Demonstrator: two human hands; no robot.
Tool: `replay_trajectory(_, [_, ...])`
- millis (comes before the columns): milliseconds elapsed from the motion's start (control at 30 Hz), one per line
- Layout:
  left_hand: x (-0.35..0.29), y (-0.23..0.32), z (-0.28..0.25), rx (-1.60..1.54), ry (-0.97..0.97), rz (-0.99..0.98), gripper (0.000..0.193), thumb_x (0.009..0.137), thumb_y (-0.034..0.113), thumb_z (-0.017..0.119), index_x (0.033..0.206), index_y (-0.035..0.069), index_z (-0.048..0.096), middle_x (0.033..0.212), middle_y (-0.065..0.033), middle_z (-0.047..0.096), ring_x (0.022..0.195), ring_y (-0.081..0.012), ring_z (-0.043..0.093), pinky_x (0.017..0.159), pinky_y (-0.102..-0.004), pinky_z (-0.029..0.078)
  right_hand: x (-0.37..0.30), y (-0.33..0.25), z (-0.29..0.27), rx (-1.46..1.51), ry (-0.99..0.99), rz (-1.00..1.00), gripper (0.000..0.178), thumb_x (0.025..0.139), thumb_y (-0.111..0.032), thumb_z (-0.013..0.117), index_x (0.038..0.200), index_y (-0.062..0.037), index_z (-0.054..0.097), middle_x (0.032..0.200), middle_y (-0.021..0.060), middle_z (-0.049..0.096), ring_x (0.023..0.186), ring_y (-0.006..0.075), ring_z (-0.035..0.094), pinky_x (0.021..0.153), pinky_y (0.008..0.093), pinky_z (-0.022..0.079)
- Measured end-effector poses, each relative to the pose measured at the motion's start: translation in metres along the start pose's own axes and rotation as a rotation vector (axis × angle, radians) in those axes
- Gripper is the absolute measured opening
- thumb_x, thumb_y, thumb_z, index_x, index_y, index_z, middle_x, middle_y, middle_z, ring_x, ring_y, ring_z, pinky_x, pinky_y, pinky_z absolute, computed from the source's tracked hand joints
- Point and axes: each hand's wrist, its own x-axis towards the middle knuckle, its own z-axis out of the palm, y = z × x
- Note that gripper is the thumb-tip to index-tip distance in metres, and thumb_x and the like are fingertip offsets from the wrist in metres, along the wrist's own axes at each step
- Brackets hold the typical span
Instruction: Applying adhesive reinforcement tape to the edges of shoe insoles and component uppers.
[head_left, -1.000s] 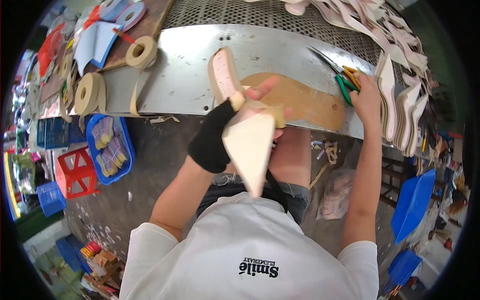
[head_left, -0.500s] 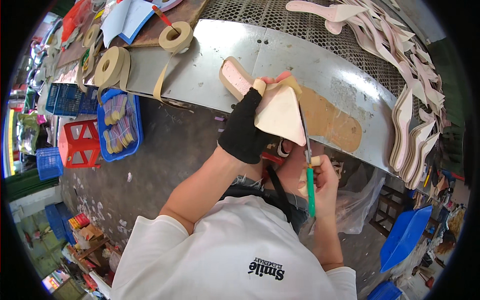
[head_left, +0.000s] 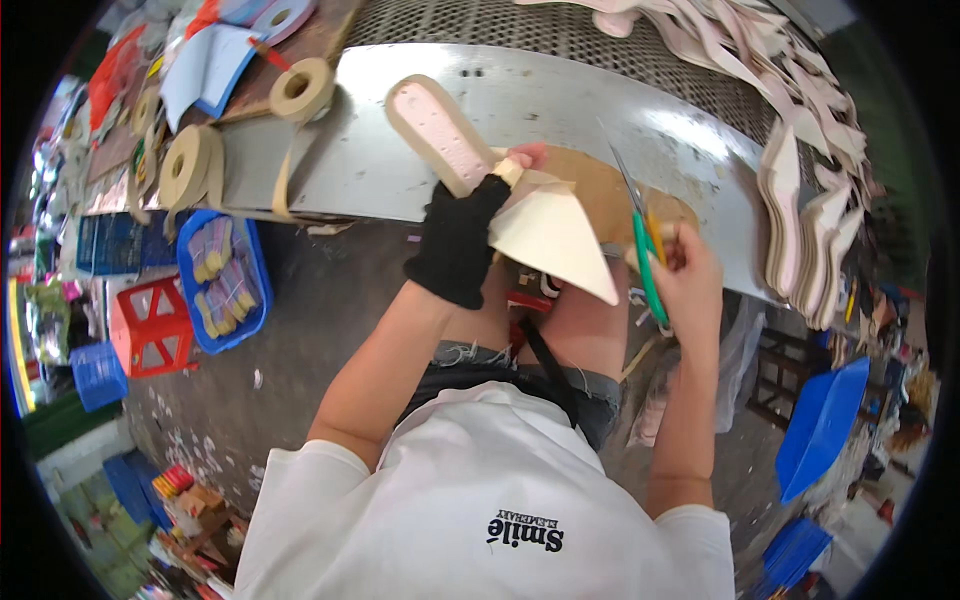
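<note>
My left hand (head_left: 462, 240), in a black fingerless glove, grips a shoe insole (head_left: 438, 128) with a beige rim and a perforated pink middle. From the same grip a cream pointed piece (head_left: 556, 240) spreads toward the right; how the two join is hidden by my hand. My right hand (head_left: 692, 278) is closed on green-handled scissors (head_left: 646, 266), whose blades point up and away, apart from the cream piece. Beside the green handle shows something slim and yellow (head_left: 655, 234); I cannot make out what it is. Pale wraps cover some fingertips.
A metal-topped bench (head_left: 400, 175) bears a brown sole-shaped patch (head_left: 585, 195). Tape rolls (head_left: 190, 165) stand at left, stacked pinkish insole pieces (head_left: 800, 215) at right. Below left are a blue basket (head_left: 262, 300) of bundles and a red stool (head_left: 150, 320).
The scissors have come away from the cream piece's edge and moved up and to the right. My left hand has shifted left with the insole. The whole view has also moved a little.
</note>
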Motion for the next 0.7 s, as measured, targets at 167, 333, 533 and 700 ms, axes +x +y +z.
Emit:
replay_trajectory(167, [-0.010, 0.003, 0.015, 0.105, -0.048, 0.073, 0.020, 0.084, 0.012, 0.065, 0.101, 0.002, 0.061, 0.098, -0.0070, 0.064, 0.089, -0.0146, 0.063, 0.076, -0.0288, 0.052, 0.015, -0.032, -0.001, 0.159, 0.071, -0.346, 0.019, 0.085, -0.016, 0.065, 0.095, -0.0004, 0.065, 0.070, 0.0027, 0.059, 0.067, 0.0052, 0.052, 0.061, 0.0221, 0.042])
replay_trajectory(333, [-0.016, 0.011, 0.034, 0.273, -0.030, 0.116, 0.020, 0.080, 0.008, 0.070, 0.098, 0.004, 0.063, 0.091, -0.0043, 0.066, 0.084, -0.0103, 0.062, 0.071, -0.0259, 0.051, 0.021, -0.045, 0.010, 0.451, -0.414, -0.224, 0.019, 0.086, -0.014, 0.063, 0.073, -0.0011, 0.057, 0.065, -0.0035, 0.054, 0.060, 0.0016, 0.048, 0.051, 0.0203, 0.037])
replay_trajectory(533, [-0.007, 0.011, 0.037, 0.543, 0.015, 0.186, 0.023, 0.086, 0.015, 0.064, 0.102, -0.001, 0.060, 0.087, -0.0089, 0.066, 0.077, -0.0149, 0.062, 0.069, -0.0298, 0.049, 0.014, -0.051, 0.025, 0.479, -0.279, -0.308, 0.019, 0.082, -0.014, 0.067, 0.073, -0.0005, 0.057, 0.062, -0.0022, 0.055, 0.058, 0.0029, 0.049, 0.052, 0.0220, 0.038])
replay_trajectory(700, [0.004, -0.007, 0.032, 0.592, 0.031, 0.422, 0.032, 0.094, 0.024, 0.050, 0.103, -0.005, 0.059, 0.083, -0.0170, 0.064, 0.069, -0.0252, 0.061, 0.065, -0.0360, 0.047, 0.024, -0.054, 0.012, 0.156, -0.286, -0.391, 0.017, 0.079, -0.012, 0.069, 0.075, 0.0006, 0.058, 0.063, 0.0032, 0.056, 0.055, 0.0065, 0.048, 0.050, 0.0265, 0.038])
